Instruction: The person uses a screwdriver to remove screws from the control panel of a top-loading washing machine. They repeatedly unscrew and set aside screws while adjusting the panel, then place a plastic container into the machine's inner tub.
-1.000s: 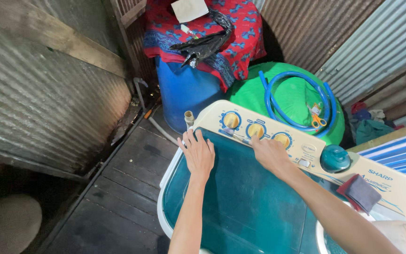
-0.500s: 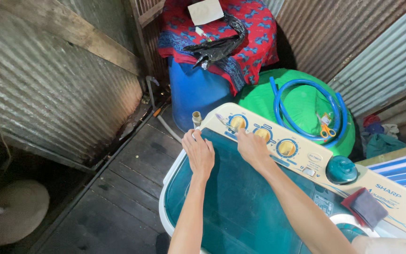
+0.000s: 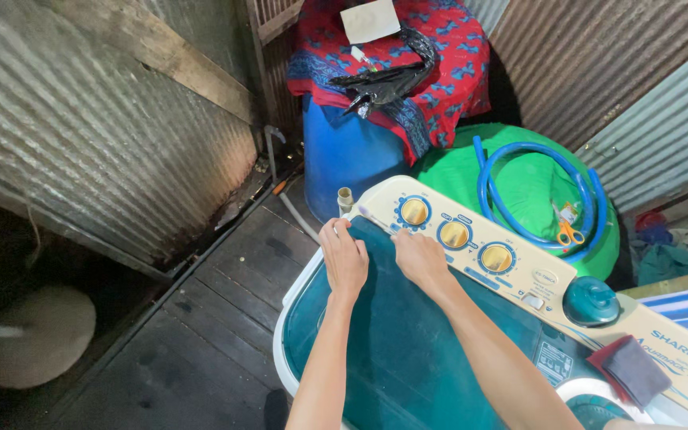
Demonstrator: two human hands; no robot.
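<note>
Right hand (image 3: pixel 420 259) has slid along the teal washer lid (image 3: pixel 408 350) from the three yellow dials (image 3: pixel 454 234) toward 9 o'clock, now flat and open-fingered just beside the left hand (image 3: pixel 345 256), also flat near the lid's far corner, gripping nothing

You have two hands on one teal washer lid (image 3: pixel 408 350): left hand (image 3: pixel 345 259), right hand (image 3: pixel 419 256); three yellow dials (image 3: pixel 454 234) at one o'clock, one blue hose (image 3: pixel 535 191) at two, one blue barrel (image 3: pixel 344 155) at twelve
</note>
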